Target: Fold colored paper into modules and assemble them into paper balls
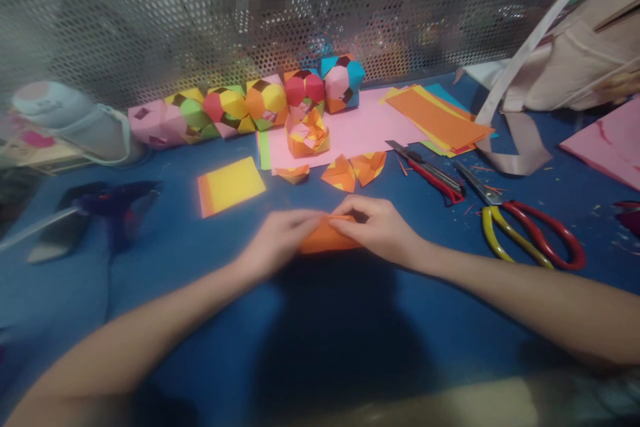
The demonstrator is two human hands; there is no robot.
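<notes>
An orange paper (330, 239) is held between both hands above the blue table (210, 320), its upper edge partly hidden by the fingers. My left hand (284, 240) is closed on its left end, somewhat blurred. At the right end, my right hand (379, 225) pinches the paper between thumb and fingers. Just beyond the hands lie folded orange pieces (340, 173) and a partly assembled orange paper form (309, 135). A stack of yellow square sheets (233, 185) rests to the left of them.
Several colourful paper balls (227, 107) line the perforated metal panel (190, 7). On the right are a red cutter (433, 179), scissors (520, 227) and a bag (575, 60). A blurred glue gun (113, 213) and a bottle (80, 123) stand left. Orange strips (433, 117) lie behind.
</notes>
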